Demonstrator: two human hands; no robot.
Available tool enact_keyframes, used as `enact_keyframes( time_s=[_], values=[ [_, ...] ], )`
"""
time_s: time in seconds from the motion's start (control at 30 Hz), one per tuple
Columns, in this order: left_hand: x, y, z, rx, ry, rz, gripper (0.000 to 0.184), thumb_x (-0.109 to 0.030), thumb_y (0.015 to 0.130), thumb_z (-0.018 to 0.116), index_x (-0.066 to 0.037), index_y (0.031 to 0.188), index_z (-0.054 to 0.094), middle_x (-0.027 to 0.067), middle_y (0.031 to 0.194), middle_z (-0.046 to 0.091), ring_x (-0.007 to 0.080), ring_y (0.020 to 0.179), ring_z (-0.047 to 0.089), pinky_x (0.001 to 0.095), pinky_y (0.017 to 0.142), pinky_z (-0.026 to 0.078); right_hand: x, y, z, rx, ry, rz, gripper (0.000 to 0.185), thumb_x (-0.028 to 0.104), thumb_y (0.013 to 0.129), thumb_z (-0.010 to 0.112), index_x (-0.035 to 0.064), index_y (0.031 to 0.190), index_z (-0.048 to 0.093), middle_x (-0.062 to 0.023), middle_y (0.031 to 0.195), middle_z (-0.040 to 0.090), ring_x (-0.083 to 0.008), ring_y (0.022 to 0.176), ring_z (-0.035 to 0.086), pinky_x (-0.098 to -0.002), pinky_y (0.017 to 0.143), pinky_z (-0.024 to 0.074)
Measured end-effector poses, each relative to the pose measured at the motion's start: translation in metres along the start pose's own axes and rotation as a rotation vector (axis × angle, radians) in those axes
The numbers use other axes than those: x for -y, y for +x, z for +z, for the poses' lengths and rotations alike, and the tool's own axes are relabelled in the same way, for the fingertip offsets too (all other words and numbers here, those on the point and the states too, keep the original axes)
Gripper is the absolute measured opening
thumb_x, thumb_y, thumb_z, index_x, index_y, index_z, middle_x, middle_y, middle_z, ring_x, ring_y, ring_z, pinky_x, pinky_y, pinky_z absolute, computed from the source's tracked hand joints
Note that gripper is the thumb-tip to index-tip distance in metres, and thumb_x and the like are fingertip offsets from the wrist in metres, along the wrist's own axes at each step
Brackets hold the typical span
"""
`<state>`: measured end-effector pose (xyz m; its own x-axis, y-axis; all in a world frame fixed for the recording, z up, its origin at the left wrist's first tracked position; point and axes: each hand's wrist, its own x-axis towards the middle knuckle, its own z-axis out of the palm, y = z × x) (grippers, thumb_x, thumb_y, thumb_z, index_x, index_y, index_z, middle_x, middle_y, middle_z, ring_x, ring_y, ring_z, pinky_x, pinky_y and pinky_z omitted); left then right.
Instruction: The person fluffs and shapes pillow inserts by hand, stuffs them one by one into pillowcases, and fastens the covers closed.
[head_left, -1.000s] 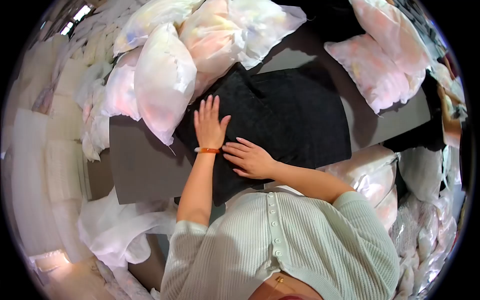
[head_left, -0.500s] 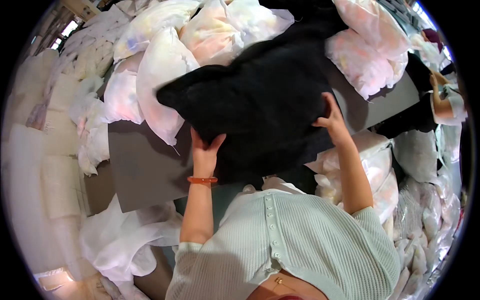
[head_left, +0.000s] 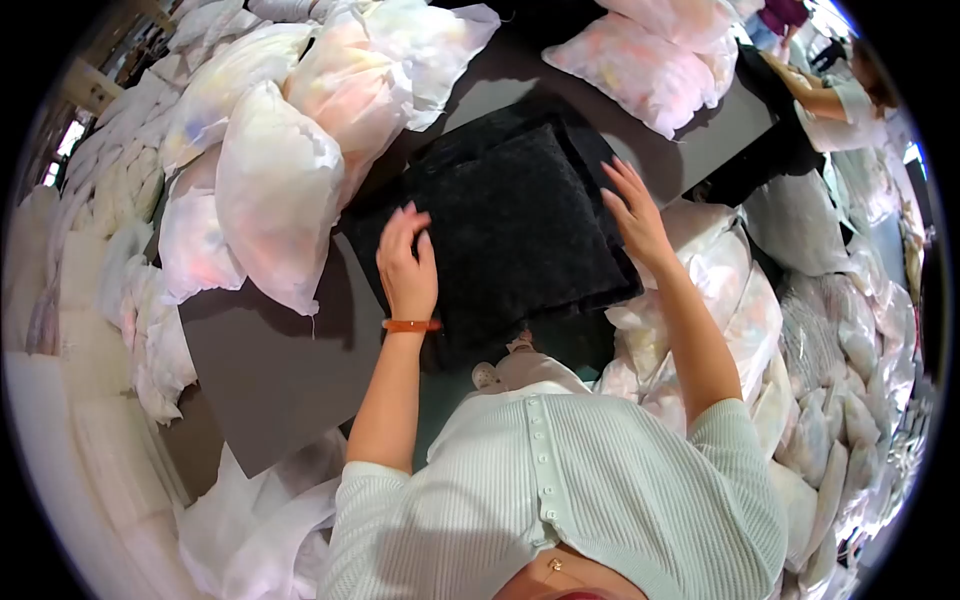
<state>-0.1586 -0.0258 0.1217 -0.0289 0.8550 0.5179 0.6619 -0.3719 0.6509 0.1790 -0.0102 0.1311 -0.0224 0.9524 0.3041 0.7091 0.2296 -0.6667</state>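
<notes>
A square black plush piece, much like a cushion cover, lies flat on the grey table on top of more black cloth, whose edges show around it. My left hand, with an orange bangle on the wrist, is over its left side, fingers loosely spread and slightly blurred. At the right edge is my right hand, thumb and fingers apart. Neither hand grips anything; whether the fingertips touch the cloth I cannot tell.
White bags with coloured filling crowd the table's left and back; pink-tinted bags stand at the back right. The grey table has a near-left corner. More bags are piled on the right, near another person.
The black plush piece was raised and tilted between my hands; now it lies flat and squared. Both hands have let go of it. The view has shifted to the right.
</notes>
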Motion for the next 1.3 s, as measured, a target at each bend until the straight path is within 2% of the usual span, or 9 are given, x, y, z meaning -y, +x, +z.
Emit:
enact_keyframes(
  time_s=[0.07,0.17,0.27,0.3,0.43,0.6,0.83,1.17,1.3],
  values=[
    [-0.040,0.039,-0.006,-0.117,0.012,0.147,0.029,-0.008,0.088,0.054,-0.007,0.116,0.060,0.0121,0.129,0.056,0.0314,0.125,0.047,0.0425,0.104,0.034,0.060,0.016,-0.005,-0.072,-0.127,-0.150,0.045,0.029,0.093,0.053,0.0141,0.135,0.050,-0.0093,0.148,0.037,-0.0288,0.141,0.026,-0.0473,0.113,0.0188],
    [-0.058,0.065,0.020,-0.118,0.146,0.257,0.039,-0.017,0.091,0.054,-0.010,0.129,0.053,0.0117,0.139,0.047,0.0305,0.131,0.041,0.0478,0.107,0.029,0.075,0.033,0.022,-0.083,-0.352,-0.245,0.048,0.031,0.091,0.054,0.0168,0.137,0.048,-0.0080,0.148,0.037,-0.0270,0.140,0.027,-0.0507,0.112,0.0194],
    [-0.028,0.008,0.080,0.321,0.383,0.258,0.054,-0.033,0.091,0.053,-0.015,0.141,0.041,0.0117,0.149,0.034,0.0349,0.138,0.028,0.0583,0.108,0.021,0.036,-0.002,0.096,0.105,-0.457,-0.231,0.054,0.033,0.090,0.052,0.0155,0.140,0.043,-0.0079,0.150,0.032,-0.0277,0.141,0.025,-0.0518,0.112,0.0179],
    [-0.014,-0.022,0.086,0.347,0.317,0.195,0.058,-0.036,0.090,0.053,-0.016,0.143,0.039,0.0100,0.151,0.030,0.0329,0.141,0.024,0.0586,0.109,0.018,0.045,-0.015,0.097,0.131,-0.506,-0.236,0.056,0.034,0.090,0.051,0.0172,0.142,0.041,-0.0071,0.151,0.031,-0.0263,0.141,0.024,-0.0508,0.113,0.0161],
    [-0.012,-0.035,0.068,0.446,0.302,0.133,0.060,-0.035,0.089,0.054,-0.017,0.144,0.037,0.0083,0.152,0.029,0.0311,0.141,0.023,0.0577,0.110,0.015,0.060,-0.032,0.099,0.154,-0.494,-0.175,0.058,0.033,0.089,0.052,0.0190,0.144,0.038,-0.0071,0.152,0.029,-0.0253,0.142,0.022,-0.0488,0.114,0.0109],
    [0.020,0.002,0.122,0.457,0.396,0.135,0.059,-0.030,0.089,0.052,-0.015,0.144,0.036,0.0069,0.153,0.027,0.0285,0.142,0.021,0.0549,0.112,0.016,0.024,0.011,0.139,0.229,-0.524,-0.101,0.063,0.030,0.088,0.050,0.0172,0.147,0.030,-0.0092,0.155,0.021,-0.0261,0.144,0.015,-0.0470,0.114,0.0083],
    [0.011,-0.019,0.098,0.537,0.301,0.149,0.061,-0.032,0.090,0.050,-0.014,0.146,0.033,0.0090,0.153,0.026,0.0295,0.143,0.020,0.0526,0.113,0.013,0.035,-0.023,0.119,0.218,-0.451,-0.151,0.059,0.031,0.088,0.050,0.0141,0.143,0.039,-0.0117,0.152,0.027,-0.0275,0.143,0.020,-0.0495,0.114,0.0100],
    [0.013,-0.014,0.097,0.424,0.240,0.194,0.061,-0.033,0.090,0.054,-0.016,0.145,0.035,0.0074,0.152,0.030,0.0271,0.142,0.023,0.0515,0.113,0.014,0.033,-0.016,0.121,0.064,-0.419,-0.183,0.057,0.030,0.087,0.051,0.0168,0.141,0.041,-0.0081,0.151,0.030,-0.0252,0.141,0.023,-0.0453,0.114,0.0121],
    [0.004,-0.023,0.063,0.306,0.151,0.115,0.072,-0.034,0.082,0.067,-0.007,0.141,0.038,0.0142,0.148,0.035,0.0322,0.138,0.030,0.0507,0.111,0.022,0.039,-0.021,0.088,0.030,-0.091,-0.154,0.064,0.029,0.083,0.062,0.0104,0.140,0.040,-0.0096,0.147,0.036,-0.0295,0.136,0.034,-0.0468,0.112,0.0214]
  ],
)
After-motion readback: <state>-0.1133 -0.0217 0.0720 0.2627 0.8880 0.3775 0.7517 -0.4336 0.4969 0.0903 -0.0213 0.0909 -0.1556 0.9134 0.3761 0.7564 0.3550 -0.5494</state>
